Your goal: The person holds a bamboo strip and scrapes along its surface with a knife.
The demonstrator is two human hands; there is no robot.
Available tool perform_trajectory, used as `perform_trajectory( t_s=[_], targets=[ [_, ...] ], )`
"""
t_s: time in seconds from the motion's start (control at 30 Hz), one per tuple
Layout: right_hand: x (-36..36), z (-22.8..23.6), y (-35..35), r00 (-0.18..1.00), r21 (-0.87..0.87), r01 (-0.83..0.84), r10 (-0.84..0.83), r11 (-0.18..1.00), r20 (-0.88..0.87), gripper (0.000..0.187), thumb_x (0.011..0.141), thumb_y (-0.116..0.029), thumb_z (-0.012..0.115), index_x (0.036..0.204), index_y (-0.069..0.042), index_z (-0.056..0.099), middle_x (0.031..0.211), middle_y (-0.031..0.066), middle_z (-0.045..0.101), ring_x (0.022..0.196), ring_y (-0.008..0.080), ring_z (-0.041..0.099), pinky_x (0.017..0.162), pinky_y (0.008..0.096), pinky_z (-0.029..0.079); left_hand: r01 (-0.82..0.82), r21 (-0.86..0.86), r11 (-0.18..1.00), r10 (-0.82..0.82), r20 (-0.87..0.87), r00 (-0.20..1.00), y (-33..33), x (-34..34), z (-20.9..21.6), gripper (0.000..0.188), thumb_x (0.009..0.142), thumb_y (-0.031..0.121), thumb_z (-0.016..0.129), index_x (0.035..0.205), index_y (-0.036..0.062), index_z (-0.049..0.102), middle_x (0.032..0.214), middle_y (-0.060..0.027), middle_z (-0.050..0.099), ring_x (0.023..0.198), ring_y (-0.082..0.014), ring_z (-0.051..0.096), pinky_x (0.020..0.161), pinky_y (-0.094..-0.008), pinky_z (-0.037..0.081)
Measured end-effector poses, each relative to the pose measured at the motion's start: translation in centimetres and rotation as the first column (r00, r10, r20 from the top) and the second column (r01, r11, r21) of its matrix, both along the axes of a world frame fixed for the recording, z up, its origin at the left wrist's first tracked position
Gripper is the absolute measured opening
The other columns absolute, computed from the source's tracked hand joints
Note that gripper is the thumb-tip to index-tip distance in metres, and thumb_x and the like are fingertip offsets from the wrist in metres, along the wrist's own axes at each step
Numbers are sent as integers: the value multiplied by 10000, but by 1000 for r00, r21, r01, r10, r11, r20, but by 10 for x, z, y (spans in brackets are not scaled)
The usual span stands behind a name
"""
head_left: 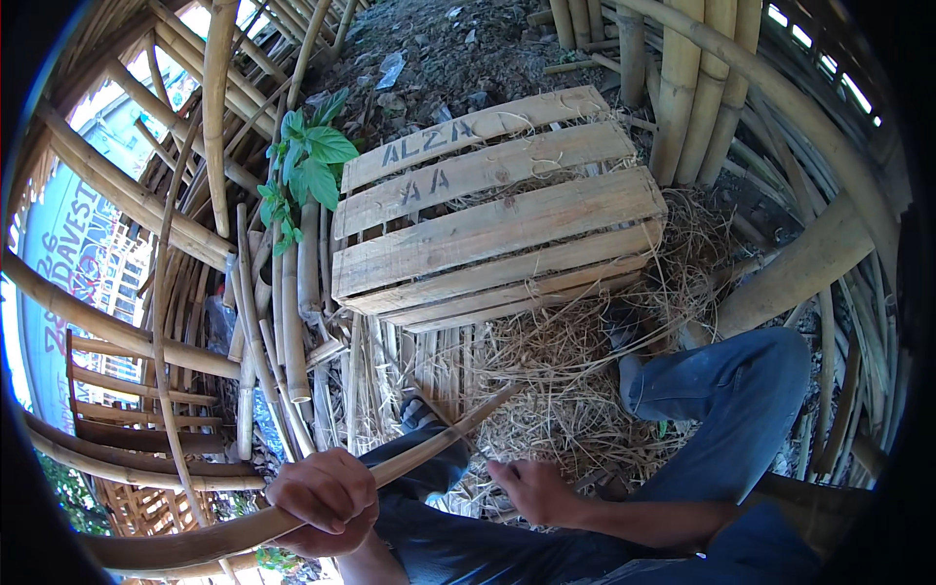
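My left hand point(327, 497) is wrapped round a long, split bamboo strip point(429, 453). The strip slants from the lower left up to the middle, and its tapered end points away from me. To the right of it, my right hand point(538, 492) is closed, thumb uppermost. A narrow blade-like tool point(450, 421) runs from this fist toward the strip and passes behind or against it; the exact contact is hard to make out. Its handle is hidden in my fingers. Both hands are above my legs, clad in blue jeans point(721, 414).
A slatted wooden crate point(497, 229) lies ahead on dry straw and bamboo shavings point(556, 380). Bamboo poles point(127, 312) form a frame at the left, beside a leafy green plant point(317, 156). Thick upright bamboo posts point(697, 97) stand far right. Bare soil point(429, 58) lies behind the crate.
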State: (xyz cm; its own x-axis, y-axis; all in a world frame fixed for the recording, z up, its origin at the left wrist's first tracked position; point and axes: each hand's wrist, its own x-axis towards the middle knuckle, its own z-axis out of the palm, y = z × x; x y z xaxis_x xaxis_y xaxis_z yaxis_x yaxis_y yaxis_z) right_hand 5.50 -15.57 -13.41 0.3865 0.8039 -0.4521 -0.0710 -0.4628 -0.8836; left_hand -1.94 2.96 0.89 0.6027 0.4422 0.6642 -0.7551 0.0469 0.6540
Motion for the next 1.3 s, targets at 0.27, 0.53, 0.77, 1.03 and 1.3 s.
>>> perform_trajectory(
  t_s=[0.27, 0.53, 0.77, 1.03, 1.3],
  targets=[
    [5, -3, 5, 996, -111, -15, 6, 994, -84, 673, 983, -553, 351, 632, -11, 539, 487, 122, 525, 479, 290, 582, 503, 433, 448, 5, 32, 999, -4, -23, 1000, 0, 0, -2, 579, 982, 452, 462, 561, 56, 430, 379, -10, 337, 252, -100, 285, 233, -245, 247],
    [2, -13, 3, 994, -72, -60, 66, 996, 91, 728, 970, -590, 323, 653, 20, 563, 489, 137, 545, 527, 322, 631, 523, 464, 494, -20, 30, 999, 21, -16, 1000, -1, -1, -1, 581, 972, 467, 478, 564, 57, 431, 381, -6, 340, 255, -96, 283, 234, -245, 248],
    [7, -16, 3, 989, -80, -74, 83, 994, 124, 745, 962, -605, 326, 703, 45, 583, 501, 157, 555, 536, 337, 634, 550, 478, 508, 14, 18, 1000, -14, -2, 1000, -3, -1, -2, 567, 973, 460, 479, 575, 59, 435, 380, -3, 343, 251, -96, 278, 235, -240, 242],
    [12, -18, 4, 996, -196, 27, -11, 980, 83, 714, 964, -588, 354, 692, 30, 586, 501, 171, 546, 479, 341, 601, 502, 475, 484, 87, 17, 996, -86, -34, 996, -8, -3, 2, 524, 965, 395, 534, 591, 35, 466, 383, -21, 374, 251, -105, 282, 243, -239, 237],
    [13, -10, -4, 992, -16, -101, 102, 995, 80, 686, 976, -554, 376, 646, 17, 564, 493, 144, 535, 449, 296, 585, 459, 445, 457, 333, 51, 942, -333, -19, 943, 0, -2, 1, 456, 963, 229, 555, 594, -31, 496, 417, -52, 399, 280, -137, 330, 270, -273, 233]
  ],
)
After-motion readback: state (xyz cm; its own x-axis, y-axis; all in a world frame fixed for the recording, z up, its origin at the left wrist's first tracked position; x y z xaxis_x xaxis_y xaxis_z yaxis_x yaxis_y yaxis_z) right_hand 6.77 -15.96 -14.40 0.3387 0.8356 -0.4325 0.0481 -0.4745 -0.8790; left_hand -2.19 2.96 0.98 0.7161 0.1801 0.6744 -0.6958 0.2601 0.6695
